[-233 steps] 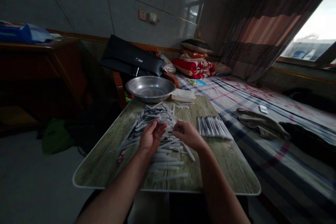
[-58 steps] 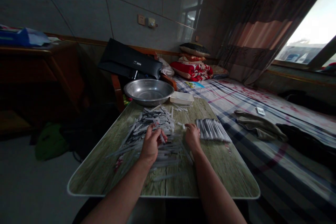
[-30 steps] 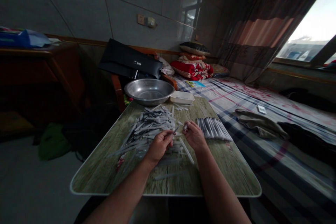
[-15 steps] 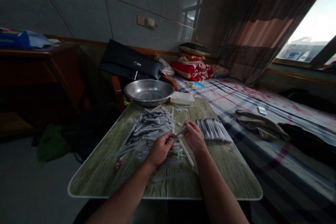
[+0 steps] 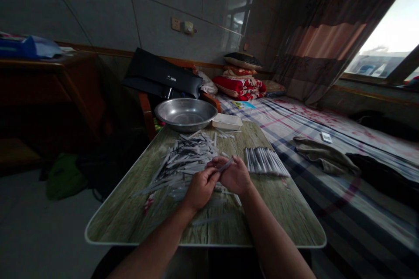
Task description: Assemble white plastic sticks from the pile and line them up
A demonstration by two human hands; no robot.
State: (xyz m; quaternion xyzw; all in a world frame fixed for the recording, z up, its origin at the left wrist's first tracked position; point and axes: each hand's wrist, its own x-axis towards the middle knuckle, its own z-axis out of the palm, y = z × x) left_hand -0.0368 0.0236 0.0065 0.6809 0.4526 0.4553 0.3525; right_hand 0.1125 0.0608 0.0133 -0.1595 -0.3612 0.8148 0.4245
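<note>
A slim whitish pen (image 5: 226,165) slants up to the right over the middle of the table. The thumb and fingers of my left hand (image 5: 200,187) are closed on its lower end. My right hand (image 5: 236,176) is turned palm up beneath the pen, fingers stretched to the left; the pen lies across it. Behind and left of my hands spreads a loose pile of pens and pen parts (image 5: 186,157), white and dark. To the right, several pens with dark ends lie side by side in a row (image 5: 266,161). A white tube (image 5: 237,200) is partly hidden by my right wrist.
At the table's (image 5: 131,222) far edge stand a wide metal basin (image 5: 186,115) and a white plastic tray (image 5: 227,122), with small pieces before it. A bed (image 5: 281,117) with a checked cover adjoins on the right. A black monitor (image 5: 160,74) leans on a wooden chair behind.
My right hand has gone from pinching the pen's upper end to lying palm up and stretched under it. My left hand still grips the lower end.
</note>
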